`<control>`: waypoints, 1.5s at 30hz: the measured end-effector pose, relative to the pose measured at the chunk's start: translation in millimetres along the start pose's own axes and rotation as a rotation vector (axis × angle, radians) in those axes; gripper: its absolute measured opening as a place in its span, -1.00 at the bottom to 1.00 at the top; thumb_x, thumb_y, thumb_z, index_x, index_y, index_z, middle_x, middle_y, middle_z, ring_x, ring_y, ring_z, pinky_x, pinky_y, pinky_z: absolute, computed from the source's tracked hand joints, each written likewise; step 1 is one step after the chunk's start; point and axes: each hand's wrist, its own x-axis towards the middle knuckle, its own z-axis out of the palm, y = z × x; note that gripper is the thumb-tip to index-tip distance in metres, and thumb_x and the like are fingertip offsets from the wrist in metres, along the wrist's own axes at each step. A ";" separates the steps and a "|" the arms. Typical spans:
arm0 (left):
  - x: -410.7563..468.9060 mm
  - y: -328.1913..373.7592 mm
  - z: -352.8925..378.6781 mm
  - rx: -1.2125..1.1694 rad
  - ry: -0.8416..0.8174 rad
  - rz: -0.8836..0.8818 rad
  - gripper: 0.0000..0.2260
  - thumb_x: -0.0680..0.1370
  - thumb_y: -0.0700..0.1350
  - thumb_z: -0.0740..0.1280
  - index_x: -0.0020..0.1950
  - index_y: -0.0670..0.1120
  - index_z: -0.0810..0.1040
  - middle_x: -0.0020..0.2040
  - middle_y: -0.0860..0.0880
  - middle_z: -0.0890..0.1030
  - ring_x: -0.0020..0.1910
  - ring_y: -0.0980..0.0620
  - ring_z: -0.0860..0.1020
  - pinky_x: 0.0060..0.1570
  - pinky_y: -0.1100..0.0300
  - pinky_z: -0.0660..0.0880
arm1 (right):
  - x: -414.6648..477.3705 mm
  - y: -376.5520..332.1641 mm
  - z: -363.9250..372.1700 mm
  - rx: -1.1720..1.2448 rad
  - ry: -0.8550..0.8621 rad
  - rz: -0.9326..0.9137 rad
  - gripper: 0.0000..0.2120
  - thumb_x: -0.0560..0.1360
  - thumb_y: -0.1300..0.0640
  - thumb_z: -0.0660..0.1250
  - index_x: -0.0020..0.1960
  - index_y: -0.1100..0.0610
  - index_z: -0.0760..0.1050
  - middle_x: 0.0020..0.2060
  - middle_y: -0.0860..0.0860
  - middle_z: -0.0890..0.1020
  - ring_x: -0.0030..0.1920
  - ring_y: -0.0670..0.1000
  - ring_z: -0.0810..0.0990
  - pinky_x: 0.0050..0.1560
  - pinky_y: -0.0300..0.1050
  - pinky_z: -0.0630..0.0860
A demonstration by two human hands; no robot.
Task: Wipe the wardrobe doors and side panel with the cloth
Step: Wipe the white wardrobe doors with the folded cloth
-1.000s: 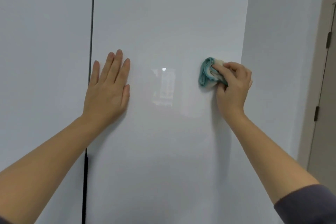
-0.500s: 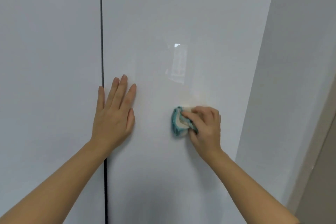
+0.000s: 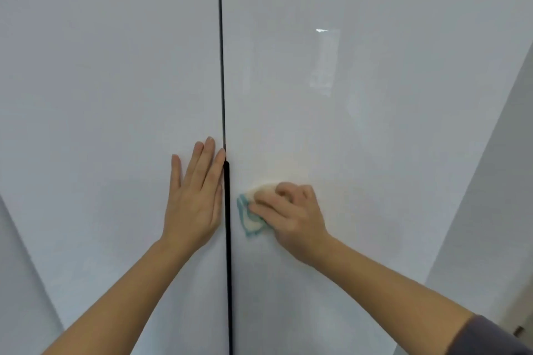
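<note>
Two glossy white wardrobe doors fill the view, split by a dark vertical gap (image 3: 223, 95). My right hand (image 3: 291, 216) presses a bunched teal and cream cloth (image 3: 249, 217) against the right door (image 3: 360, 124), close to the gap. My left hand (image 3: 196, 199) lies flat with its fingers together on the left door (image 3: 109, 95), its index finger right along the gap. The wardrobe's side panel (image 3: 490, 196) shows as a grey strip on the far right.
A wall and part of a door frame (image 3: 516, 323) stand at the lower right, beyond the side panel. A further panel edge runs diagonally at the lower left (image 3: 26, 253).
My right hand has slid the cloth down and to the left across the right door, towards the gap. My left hand has shifted from the right door onto the left door.
</note>
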 end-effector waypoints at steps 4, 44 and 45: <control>-12.6 -9.3 -1.9 0.005 0.011 0.024 -0.53 0.60 -0.25 0.06 0.53 -0.24 0.15 0.55 -0.22 0.15 0.55 -0.16 0.07 0.48 -0.26 -0.01 | -25.0 -14.4 3.3 -0.011 -0.165 -0.145 -0.76 0.57 0.29 0.24 0.00 0.05 0.64 0.00 -0.09 0.65 -0.07 0.06 0.48 -0.23 -0.08 0.34; 0.3 23.4 -7.6 -0.321 0.070 -0.083 -0.46 0.51 -0.42 0.13 0.50 -0.23 0.22 0.49 -0.19 0.30 0.48 -0.12 0.27 0.44 -0.15 0.20 | -68.2 -18.8 -34.0 0.039 -0.244 0.126 -0.54 0.29 0.40 0.32 0.08 -0.02 0.44 0.02 -0.04 0.45 0.00 0.07 0.43 -0.17 -0.05 0.30; -0.5 17.5 -10.2 -0.308 0.071 -0.058 -0.49 0.53 -0.40 0.14 0.49 -0.25 0.23 0.49 -0.22 0.30 0.47 -0.15 0.28 0.40 -0.17 0.24 | -39.7 -27.2 -32.5 0.083 -0.155 0.159 -0.56 0.33 0.39 0.30 0.10 -0.02 0.47 0.02 -0.04 0.45 -0.01 0.07 0.43 -0.17 -0.06 0.30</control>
